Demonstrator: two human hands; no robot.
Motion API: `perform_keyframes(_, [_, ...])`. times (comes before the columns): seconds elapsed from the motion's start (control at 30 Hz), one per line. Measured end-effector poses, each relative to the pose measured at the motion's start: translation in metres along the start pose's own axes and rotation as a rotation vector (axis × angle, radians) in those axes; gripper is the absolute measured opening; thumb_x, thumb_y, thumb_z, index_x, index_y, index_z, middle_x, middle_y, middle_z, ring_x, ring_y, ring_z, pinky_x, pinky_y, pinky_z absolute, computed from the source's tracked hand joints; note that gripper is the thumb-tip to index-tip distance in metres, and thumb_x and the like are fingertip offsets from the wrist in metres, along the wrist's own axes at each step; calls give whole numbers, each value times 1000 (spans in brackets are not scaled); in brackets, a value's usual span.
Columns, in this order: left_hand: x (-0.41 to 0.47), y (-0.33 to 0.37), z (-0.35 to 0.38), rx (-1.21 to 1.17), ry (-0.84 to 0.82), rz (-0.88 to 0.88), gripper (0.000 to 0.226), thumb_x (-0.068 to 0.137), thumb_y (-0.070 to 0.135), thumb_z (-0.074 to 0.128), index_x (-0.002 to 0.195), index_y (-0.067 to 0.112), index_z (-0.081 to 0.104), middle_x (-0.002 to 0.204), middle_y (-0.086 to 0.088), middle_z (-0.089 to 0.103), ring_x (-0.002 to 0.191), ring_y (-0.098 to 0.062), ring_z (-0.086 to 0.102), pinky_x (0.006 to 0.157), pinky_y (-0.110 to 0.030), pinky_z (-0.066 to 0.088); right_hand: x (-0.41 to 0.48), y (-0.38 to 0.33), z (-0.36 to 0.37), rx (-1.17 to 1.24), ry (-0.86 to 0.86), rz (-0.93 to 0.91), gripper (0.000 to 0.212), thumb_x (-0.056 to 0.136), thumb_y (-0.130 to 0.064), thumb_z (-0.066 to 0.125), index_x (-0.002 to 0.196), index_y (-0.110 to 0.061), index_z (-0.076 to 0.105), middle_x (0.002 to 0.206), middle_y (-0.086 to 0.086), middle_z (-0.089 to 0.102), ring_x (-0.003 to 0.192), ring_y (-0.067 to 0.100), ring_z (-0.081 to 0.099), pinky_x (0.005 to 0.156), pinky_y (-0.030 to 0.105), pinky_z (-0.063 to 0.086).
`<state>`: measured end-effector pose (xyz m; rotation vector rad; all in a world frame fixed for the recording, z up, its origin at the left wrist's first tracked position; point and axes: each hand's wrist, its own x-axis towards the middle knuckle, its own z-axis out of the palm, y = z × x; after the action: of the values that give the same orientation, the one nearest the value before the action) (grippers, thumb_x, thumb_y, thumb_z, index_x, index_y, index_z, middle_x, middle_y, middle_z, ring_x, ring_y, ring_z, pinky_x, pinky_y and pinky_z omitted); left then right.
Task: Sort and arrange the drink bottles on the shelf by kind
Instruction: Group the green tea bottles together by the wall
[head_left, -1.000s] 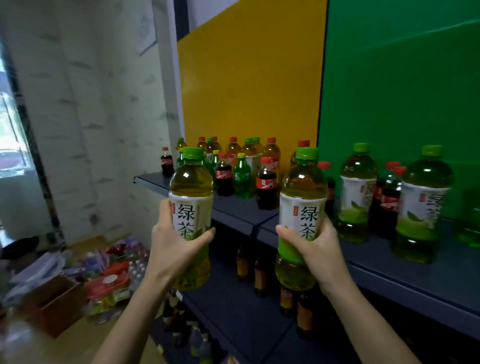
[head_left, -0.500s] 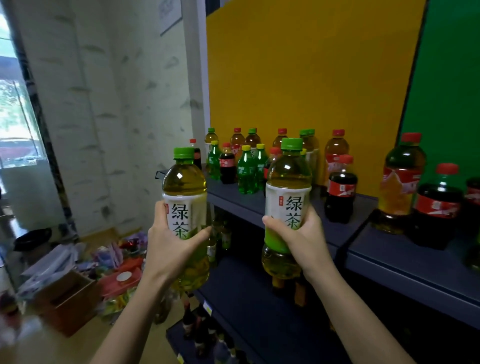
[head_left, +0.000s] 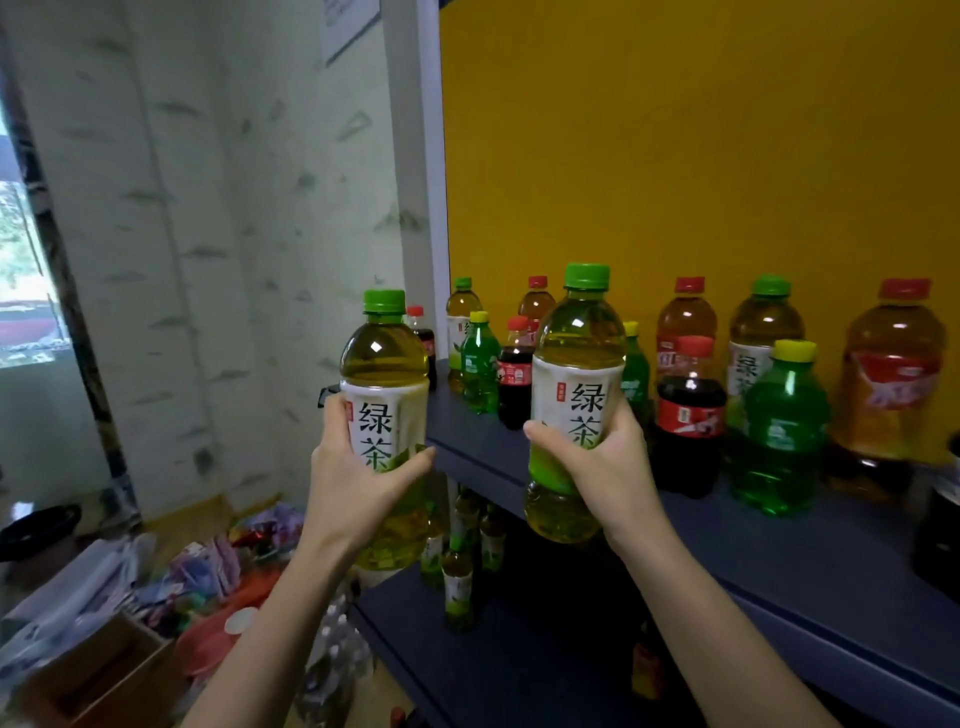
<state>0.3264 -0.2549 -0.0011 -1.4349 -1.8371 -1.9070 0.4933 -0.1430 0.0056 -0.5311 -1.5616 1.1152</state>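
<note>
Gripping one green tea bottle (head_left: 384, 395) around its label, the left hand (head_left: 353, 483) is holding it upright beside the shelf's end, while the right hand (head_left: 602, 467) is clasping a second green tea bottle (head_left: 576, 374), upright above the shelf (head_left: 779, 551) edge, before mixed bottles.

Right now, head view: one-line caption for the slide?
Left hand grips the left tea bottle, right hand the right tea bottle, upright before a blue shelf crowded with mixed drink bottles.
</note>
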Motion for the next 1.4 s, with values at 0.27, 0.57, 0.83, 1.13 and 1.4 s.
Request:
perform_keyframes(0.27, [78, -71, 16, -60, -25, 6, 56, 65, 11, 81, 105, 12, 42, 88, 10, 53, 77, -2, 55, 64, -14, 52, 57, 39, 45, -66, 52, 7, 50, 69, -16, 79, 109, -25, 50, 95, -11, 62, 87, 0, 60, 62, 10, 48])
perform_keyframes(0.57, [171, -167, 30, -182, -187, 59, 58, 64, 11, 81, 105, 18, 40, 90, 15, 53, 79, 11, 55, 63, -5, 46, 108, 89, 117, -195, 267, -2, 59, 65, -21, 81, 116, -21, 49, 102, -6, 64, 97, 9, 61, 81, 28, 51])
perform_keyframes(0.83, [237, -221, 53, -356, -396, 89, 65, 65, 8, 81, 117, 12, 41, 91, 17, 56, 79, 18, 55, 66, -5, 47, 145, 113, 175, -366, 467, 23, 58, 66, -24, 81, 114, -20, 48, 92, -14, 61, 83, -5, 59, 62, 10, 46])
perform_keyframes(1.13, [256, -242, 87, -505, -441, 61, 64, 66, 9, 81, 109, 26, 37, 94, 20, 55, 83, 21, 54, 66, 0, 43, 154, 131, 196, -541, 579, -23, 68, 70, -26, 78, 117, -23, 28, 105, -15, 52, 98, -4, 53, 74, 4, 45])
perform_keyframes(1.4, [266, -252, 108, -540, -508, 20, 60, 67, 19, 81, 110, 24, 39, 97, 16, 59, 83, 15, 57, 66, -1, 43, 165, 147, 206, -664, 529, -59, 59, 81, -32, 67, 124, -16, 29, 121, -1, 43, 114, 8, 45, 92, 19, 43])
